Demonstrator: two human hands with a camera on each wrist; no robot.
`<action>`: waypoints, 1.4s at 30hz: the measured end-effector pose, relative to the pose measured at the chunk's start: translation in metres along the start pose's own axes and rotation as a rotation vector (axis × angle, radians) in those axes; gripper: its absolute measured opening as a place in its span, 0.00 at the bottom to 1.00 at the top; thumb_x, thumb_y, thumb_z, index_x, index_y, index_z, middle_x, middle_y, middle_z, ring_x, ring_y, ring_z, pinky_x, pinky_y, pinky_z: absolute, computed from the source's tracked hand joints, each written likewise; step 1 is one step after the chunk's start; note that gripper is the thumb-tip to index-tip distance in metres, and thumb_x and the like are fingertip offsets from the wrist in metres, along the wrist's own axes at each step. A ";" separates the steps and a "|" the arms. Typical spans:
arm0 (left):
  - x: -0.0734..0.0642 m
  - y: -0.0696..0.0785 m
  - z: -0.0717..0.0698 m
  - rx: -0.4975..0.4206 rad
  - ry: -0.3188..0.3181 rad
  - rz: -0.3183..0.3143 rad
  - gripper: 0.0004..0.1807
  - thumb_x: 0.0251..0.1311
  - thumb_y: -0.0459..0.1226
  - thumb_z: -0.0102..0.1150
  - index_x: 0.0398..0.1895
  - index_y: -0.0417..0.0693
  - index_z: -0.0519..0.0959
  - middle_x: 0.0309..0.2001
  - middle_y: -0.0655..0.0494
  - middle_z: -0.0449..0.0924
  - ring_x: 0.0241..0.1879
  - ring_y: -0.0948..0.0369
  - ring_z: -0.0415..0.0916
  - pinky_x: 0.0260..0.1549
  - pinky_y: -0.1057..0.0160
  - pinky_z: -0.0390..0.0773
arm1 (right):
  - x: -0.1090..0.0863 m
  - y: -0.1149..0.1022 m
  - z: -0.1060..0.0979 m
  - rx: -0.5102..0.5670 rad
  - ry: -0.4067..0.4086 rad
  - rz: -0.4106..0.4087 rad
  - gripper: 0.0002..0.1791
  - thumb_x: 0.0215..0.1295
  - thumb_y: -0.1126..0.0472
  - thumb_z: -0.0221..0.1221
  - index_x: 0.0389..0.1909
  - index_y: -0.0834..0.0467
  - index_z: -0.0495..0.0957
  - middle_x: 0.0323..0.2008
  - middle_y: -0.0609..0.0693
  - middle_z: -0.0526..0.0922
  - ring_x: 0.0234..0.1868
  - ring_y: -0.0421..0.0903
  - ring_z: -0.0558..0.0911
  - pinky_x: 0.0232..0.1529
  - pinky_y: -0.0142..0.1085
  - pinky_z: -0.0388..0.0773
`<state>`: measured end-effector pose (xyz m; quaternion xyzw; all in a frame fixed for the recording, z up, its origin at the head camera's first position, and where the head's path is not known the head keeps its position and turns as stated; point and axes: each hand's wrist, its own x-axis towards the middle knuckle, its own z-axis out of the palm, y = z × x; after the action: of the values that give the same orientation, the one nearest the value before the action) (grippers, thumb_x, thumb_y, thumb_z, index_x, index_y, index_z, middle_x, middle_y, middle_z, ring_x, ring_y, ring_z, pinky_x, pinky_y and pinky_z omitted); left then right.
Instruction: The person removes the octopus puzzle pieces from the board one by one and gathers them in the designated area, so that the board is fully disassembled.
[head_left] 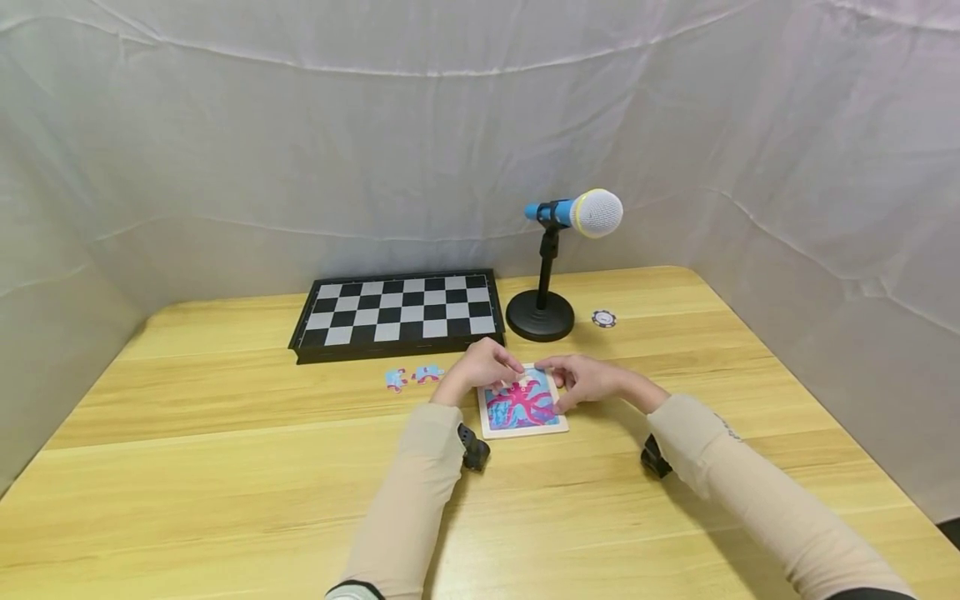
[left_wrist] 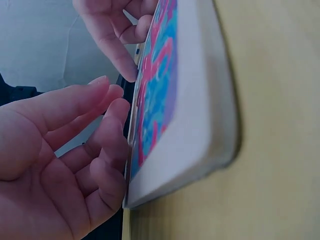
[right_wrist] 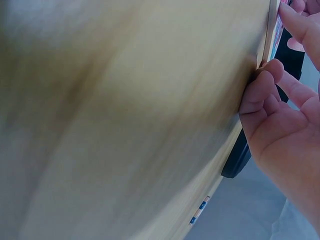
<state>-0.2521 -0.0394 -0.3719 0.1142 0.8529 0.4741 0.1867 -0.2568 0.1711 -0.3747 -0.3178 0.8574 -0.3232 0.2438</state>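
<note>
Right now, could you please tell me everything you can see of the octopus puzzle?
The octopus puzzle is a squarish board: a pale, wooden-looking frame with rounded corners surrounds a pink octopus on blue and purple. A pale patch shows near its top. It lies face up on the table. The right hand touches its right side; the left hand reaches over its upper left part.

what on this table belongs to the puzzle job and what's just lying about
Part of the job:
- framed octopus puzzle, with the left hand and right hand at it
- two loose puzzle pieces, apparently from the same picture

Apparently just lying about:
- checkered board
- microphone on its black stand
- round chip
</note>
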 end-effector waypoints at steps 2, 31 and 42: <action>0.000 0.001 0.000 0.020 -0.013 -0.011 0.05 0.51 0.31 0.61 0.31 0.38 0.82 0.22 0.53 0.78 0.13 0.63 0.67 0.16 0.70 0.69 | 0.000 0.000 0.000 0.004 0.004 -0.003 0.39 0.46 0.63 0.66 0.58 0.71 0.60 0.28 0.52 0.66 0.23 0.43 0.64 0.24 0.30 0.62; 0.002 0.010 0.007 0.029 -0.027 -0.045 0.05 0.50 0.29 0.59 0.28 0.35 0.82 0.16 0.52 0.74 0.11 0.64 0.62 0.12 0.71 0.63 | 0.000 -0.002 0.001 0.063 0.035 0.041 0.22 0.44 0.67 0.66 0.37 0.66 0.65 0.28 0.52 0.66 0.24 0.42 0.63 0.26 0.29 0.61; 0.005 0.009 0.010 -0.009 -0.007 -0.080 0.04 0.49 0.29 0.60 0.23 0.34 0.81 0.12 0.53 0.69 0.10 0.64 0.59 0.09 0.70 0.57 | 0.000 -0.001 0.000 0.022 0.014 -0.025 0.15 0.45 0.66 0.66 0.31 0.63 0.70 0.27 0.50 0.68 0.23 0.41 0.64 0.26 0.30 0.61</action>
<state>-0.2518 -0.0250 -0.3699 0.0809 0.8540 0.4696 0.2087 -0.2571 0.1707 -0.3741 -0.3238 0.8514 -0.3377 0.2372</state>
